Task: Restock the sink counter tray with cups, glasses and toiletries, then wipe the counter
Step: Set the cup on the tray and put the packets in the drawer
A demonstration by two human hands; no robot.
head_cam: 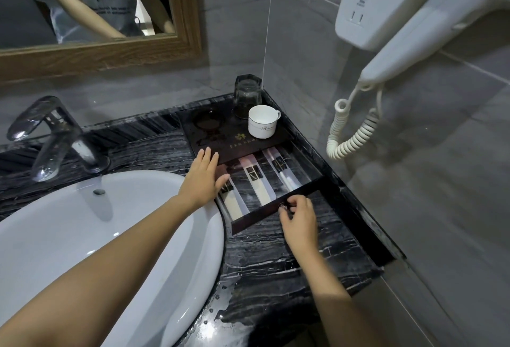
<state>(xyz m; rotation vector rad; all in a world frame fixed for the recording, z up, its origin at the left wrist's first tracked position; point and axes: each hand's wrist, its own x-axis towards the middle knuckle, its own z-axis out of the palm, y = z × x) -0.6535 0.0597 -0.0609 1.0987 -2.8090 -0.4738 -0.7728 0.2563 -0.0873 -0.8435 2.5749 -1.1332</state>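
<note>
A dark tray (220, 141) stands in the far right corner of the black marble counter (265, 258). On its top stand a white cup (262, 125) and, behind it, an upturned clear glass (247, 95). The tray's drawer (276, 203) is pulled out toward me, with three flat white toiletry packets (255, 181) lying inside. My left hand (202, 178) rests flat on the tray's front left corner, fingers spread. My right hand (299, 215) pinches the small metal knob (283, 206) on the drawer front.
A white basin (82, 236) fills the left, with a chrome faucet (52, 137) behind it. A wall-mounted hair dryer (408, 40) with a coiled cord (356, 134) hangs at the right. A wood-framed mirror (110, 54) is above. Water drops lie on the counter's near edge.
</note>
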